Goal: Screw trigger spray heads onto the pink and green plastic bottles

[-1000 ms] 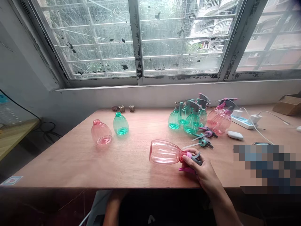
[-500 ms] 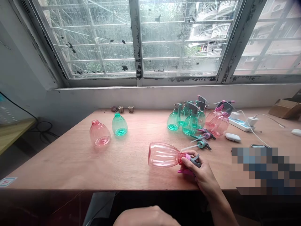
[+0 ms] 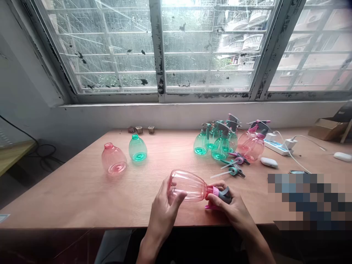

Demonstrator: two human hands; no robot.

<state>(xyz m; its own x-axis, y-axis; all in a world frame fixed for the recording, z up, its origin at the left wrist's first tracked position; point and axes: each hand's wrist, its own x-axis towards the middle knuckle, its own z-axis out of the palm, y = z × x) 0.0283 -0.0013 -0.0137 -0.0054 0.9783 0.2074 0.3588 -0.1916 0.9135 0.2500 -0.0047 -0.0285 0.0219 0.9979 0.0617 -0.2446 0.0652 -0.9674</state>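
Observation:
A clear pink spray bottle (image 3: 189,186) lies sideways between my hands, its base to the left. My right hand (image 3: 228,203) is closed around its neck, by the pink collar and dark grey trigger of the spray head (image 3: 224,195). My left hand (image 3: 166,205) cups the base end, thumb in front and fingers partly hidden behind the plastic. Beyond my right hand lie a green spray head (image 3: 233,171) and a pink spray head (image 3: 239,160) with their tubes. To the left stand an open pink bottle (image 3: 113,159) and an open green bottle (image 3: 138,148).
Several green spray bottles (image 3: 220,146) and pink spray bottles (image 3: 254,146) with heads stand at the back right. Near them are a power strip (image 3: 277,147) with cables and a white case (image 3: 268,162). Small blocks (image 3: 139,129) sit at the back edge.
My left hand has come up from below the table edge and taken hold of the bottle's base. My right hand still grips the neck.

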